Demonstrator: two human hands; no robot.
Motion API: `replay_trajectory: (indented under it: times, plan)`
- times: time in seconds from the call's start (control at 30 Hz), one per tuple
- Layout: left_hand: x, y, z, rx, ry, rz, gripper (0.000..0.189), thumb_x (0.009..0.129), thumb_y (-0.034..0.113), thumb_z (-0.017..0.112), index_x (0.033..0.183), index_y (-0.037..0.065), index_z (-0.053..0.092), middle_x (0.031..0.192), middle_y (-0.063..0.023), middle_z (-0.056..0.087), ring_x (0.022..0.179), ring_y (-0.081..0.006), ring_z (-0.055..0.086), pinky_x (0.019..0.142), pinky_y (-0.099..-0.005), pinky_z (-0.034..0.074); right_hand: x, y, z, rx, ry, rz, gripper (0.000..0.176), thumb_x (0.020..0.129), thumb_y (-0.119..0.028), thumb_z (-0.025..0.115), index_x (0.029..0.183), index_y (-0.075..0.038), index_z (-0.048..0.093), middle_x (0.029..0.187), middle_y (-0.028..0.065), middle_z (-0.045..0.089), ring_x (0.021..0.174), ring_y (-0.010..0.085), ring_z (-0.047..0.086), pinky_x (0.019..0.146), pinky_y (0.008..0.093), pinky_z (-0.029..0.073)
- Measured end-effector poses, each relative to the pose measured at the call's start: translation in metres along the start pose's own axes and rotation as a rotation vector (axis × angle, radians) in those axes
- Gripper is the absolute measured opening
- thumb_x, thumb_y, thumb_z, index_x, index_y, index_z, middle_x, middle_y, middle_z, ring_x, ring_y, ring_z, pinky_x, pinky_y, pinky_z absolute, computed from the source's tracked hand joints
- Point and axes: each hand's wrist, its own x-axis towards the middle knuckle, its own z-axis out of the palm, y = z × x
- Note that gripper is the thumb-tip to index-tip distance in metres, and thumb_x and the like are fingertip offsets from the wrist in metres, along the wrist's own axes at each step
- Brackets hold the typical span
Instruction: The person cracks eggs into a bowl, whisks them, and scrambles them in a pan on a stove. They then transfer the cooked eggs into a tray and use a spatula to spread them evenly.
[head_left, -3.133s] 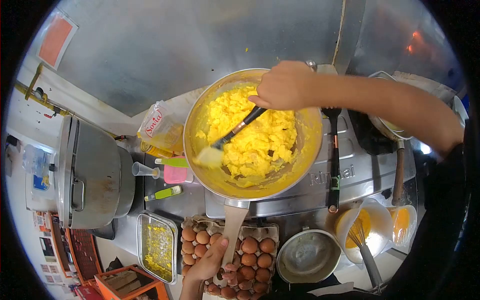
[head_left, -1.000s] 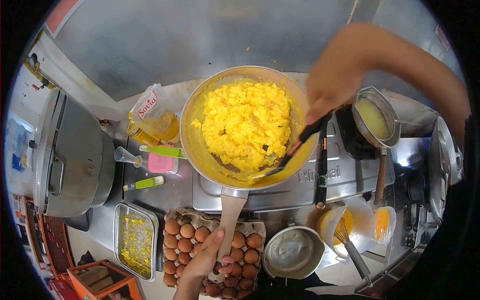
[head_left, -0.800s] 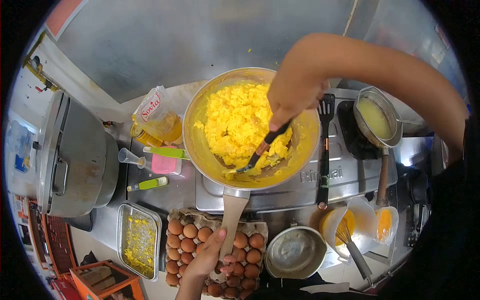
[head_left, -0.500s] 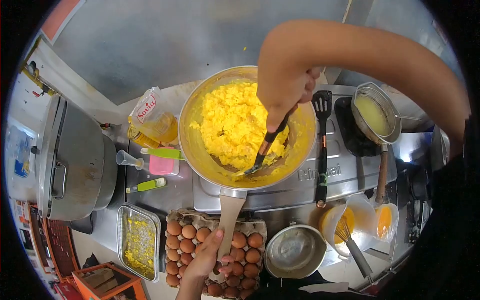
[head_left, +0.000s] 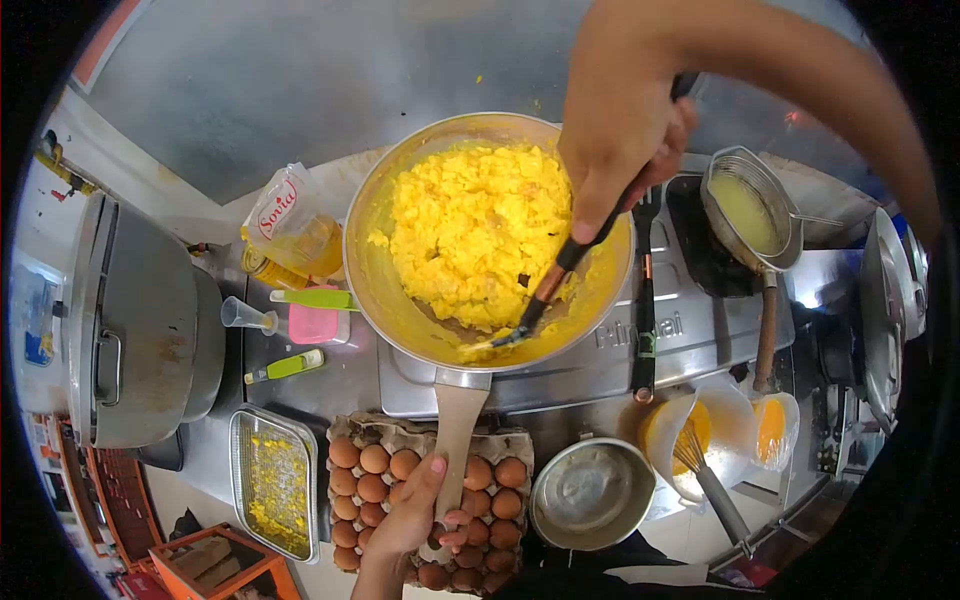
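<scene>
A large frying pan (head_left: 375,300) stands on the stove, filled with yellow scrambled eggs (head_left: 480,235). My left hand (head_left: 412,510) is closed around the pan's beige handle, above a carton of brown eggs (head_left: 345,480). My right hand (head_left: 625,150) grips a black-handled spatula (head_left: 550,285) with a copper-coloured band. The spatula slants down into the pan, its tip against the bottom near the front edge of the eggs. Part of the pan's right rim is hidden behind my right hand.
A slotted turner (head_left: 645,310) lies on the stove (head_left: 690,350) right of the pan. Farther right sits a saucepan (head_left: 765,215) with a strainer. In front are a metal bowl (head_left: 592,495), a whisk (head_left: 715,490) in a container, and a wire-mesh tray (head_left: 275,485). A big pot (head_left: 150,330) stands left.
My right hand has moved up and to the right, tilting the spatula more. Its tip stays near the same spot in the pan. My left hand keeps its hold on the handle.
</scene>
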Motion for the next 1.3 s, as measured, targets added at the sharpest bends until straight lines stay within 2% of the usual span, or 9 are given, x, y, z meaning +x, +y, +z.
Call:
replay_trajectory:
  times: [0.17, 0.23, 0.3, 0.4, 0.5, 0.6, 0.7, 1.0, 1.3]
  plan:
    - [0.002, 0.001, 0.013, 0.038, 0.217, 0.057, 0.037, 0.085, 0.045, 0.030, 0.088, 0.008, 0.038, 0.048, -0.0022, 0.032, 0.035, -0.0080, 0.027, 0.028, -0.0197, 0.023, 0.028, 0.019, 0.004, 0.194, 0.185, -0.139, 0.050, 0.082, -0.049, 0.033, 0.062, -0.006, 0.047, 0.045, 0.0013, 0.039, 0.037, 0.0144, 0.037, 0.034, 0.0280, 0.030]
    - [0.001, -0.002, 0.004, -0.023, -0.005, -0.018, 0.033, 0.087, 0.041, 0.027, 0.098, 0.011, 0.032, 0.053, -0.0030, 0.030, 0.043, -0.0093, 0.030, 0.034, -0.0212, 0.027, 0.029, 0.029, 0.027, 0.137, 0.334, -0.153, 0.042, 0.081, -0.046, 0.041, 0.067, -0.007, 0.050, 0.045, 0.0035, 0.042, 0.038, 0.0186, 0.043, 0.037, 0.0311, 0.033]
    - [0.000, -0.002, 0.004, -0.020, 0.002, -0.023, 0.033, 0.087, 0.042, 0.028, 0.098, 0.011, 0.032, 0.053, -0.0029, 0.030, 0.042, -0.0094, 0.029, 0.034, -0.0212, 0.027, 0.028, 0.041, 0.049, -0.170, 0.845, -0.477, 0.032, 0.077, -0.041, 0.049, 0.074, -0.009, 0.053, 0.048, 0.0042, 0.048, 0.042, 0.0227, 0.049, 0.040, 0.0338, 0.037]
    - [0.002, 0.000, 0.007, -0.016, 0.002, -0.010, 0.033, 0.087, 0.042, 0.028, 0.098, 0.012, 0.031, 0.052, -0.0028, 0.030, 0.041, -0.0093, 0.029, 0.034, -0.0210, 0.026, 0.013, 0.050, 0.064, -0.315, 1.094, -0.292, 0.025, 0.076, -0.036, 0.050, 0.073, -0.012, 0.057, 0.052, 0.0055, 0.052, 0.049, 0.0270, 0.052, 0.045, 0.0366, 0.040]
    - [0.001, 0.004, 0.011, -0.008, 0.029, -0.030, 0.033, 0.086, 0.044, 0.028, 0.098, 0.013, 0.031, 0.051, -0.0029, 0.031, 0.040, -0.0093, 0.028, 0.033, -0.0206, 0.026, -0.006, 0.043, 0.067, -0.392, 1.031, -0.008, 0.033, 0.079, -0.037, 0.044, 0.063, -0.011, 0.059, 0.050, 0.0081, 0.052, 0.050, 0.0288, 0.052, 0.046, 0.0372, 0.042]
    - [0.001, 0.003, 0.008, 0.021, 0.031, -0.046, 0.034, 0.086, 0.045, 0.028, 0.098, 0.013, 0.031, 0.050, -0.0030, 0.031, 0.038, -0.0092, 0.028, 0.033, -0.0203, 0.026, 0.004, 0.045, 0.061, -0.414, 0.925, 0.058, 0.044, 0.081, -0.038, 0.039, 0.053, -0.010, 0.057, 0.048, 0.0096, 0.050, 0.051, 0.0303, 0.052, 0.047, 0.0371, 0.042]
    - [0.003, 0.001, 0.004, 0.023, 0.001, -0.042, 0.035, 0.085, 0.045, 0.028, 0.099, 0.014, 0.030, 0.050, -0.0030, 0.031, 0.037, -0.0092, 0.028, 0.033, -0.0203, 0.025, 0.017, 0.046, 0.050, -0.412, 0.877, -0.034, 0.044, 0.084, -0.036, 0.034, 0.066, -0.006, 0.060, 0.060, 0.0117, 0.056, 0.059, 0.0291, 0.054, 0.056, 0.0368, 0.044]
    - [0.002, 0.003, 0.013, 0.003, 0.122, -0.068, 0.033, 0.087, 0.040, 0.030, 0.096, 0.009, 0.036, 0.051, -0.0018, 0.035, 0.037, -0.0075, 0.028, 0.032, -0.0196, 0.025, 0.045, 0.035, 0.051, -0.062, 0.823, -0.142, 0.050, 0.085, -0.037, 0.028, 0.063, -0.002, 0.056, 0.060, 0.0149, 0.053, 0.059, 0.0314, 0.052, 0.057, 0.0390, 0.043]
    - [0.002, -0.010, -0.014, 0.366, 0.156, 0.004, 0.032, 0.089, 0.033, 0.029, 0.108, 0.007, 0.031, 0.060, -0.0018, 0.036, 0.044, -0.0073, 0.033, 0.038, -0.0211, 0.033, 0.036, 0.019, 0.044, 0.063, 0.779, -0.226, 0.049, 0.087, -0.035, 0.026, 0.068, 0.002, 0.053, 0.059, 0.0164, 0.051, 0.055, 0.0313, 0.049, 0.056, 0.0401, 0.040]
